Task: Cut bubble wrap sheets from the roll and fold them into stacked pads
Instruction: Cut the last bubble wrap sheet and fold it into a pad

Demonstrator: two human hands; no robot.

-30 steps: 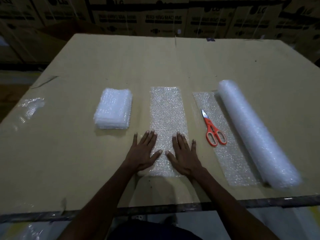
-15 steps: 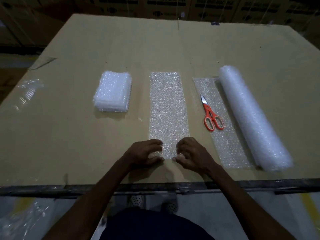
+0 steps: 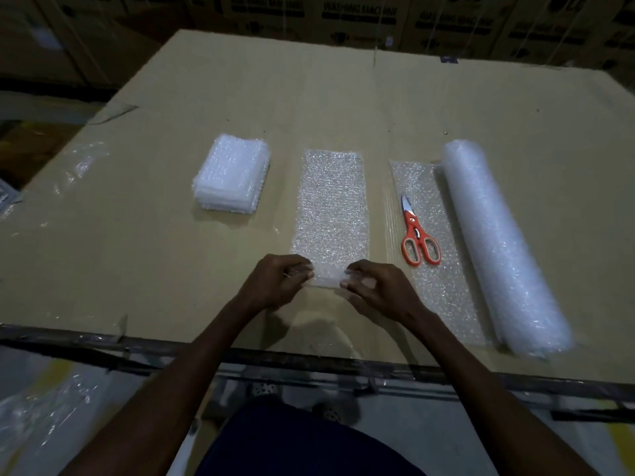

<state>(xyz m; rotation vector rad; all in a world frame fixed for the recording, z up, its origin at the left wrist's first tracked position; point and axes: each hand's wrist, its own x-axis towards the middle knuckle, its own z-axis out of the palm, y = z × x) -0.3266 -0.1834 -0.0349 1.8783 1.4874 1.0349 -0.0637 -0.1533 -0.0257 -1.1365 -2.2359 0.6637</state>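
Observation:
A cut strip of bubble wrap [image 3: 331, 207] lies lengthwise in the middle of the cardboard-covered table [image 3: 137, 255]. Its near end is lifted off the table. My left hand [image 3: 278, 281] pinches that end's left corner and my right hand [image 3: 374, 290] pinches its right corner. A stack of folded pads [image 3: 232, 173] sits to the left of the strip. The bubble wrap roll [image 3: 498, 242] lies on the right, with its loose unrolled end [image 3: 443, 269] spread flat beside it. Orange-handled scissors [image 3: 417, 237] rest on that loose end.
The table's dark front edge [image 3: 103, 345] runs just below my forearms. Stacked cartons [image 3: 360, 15] stand behind the table's far edge. Clear plastic film [image 3: 82, 163] lies at the left edge of the table.
My hands went from lying flat on the strip's near end to pinching its corners, and that end has come up off the table.

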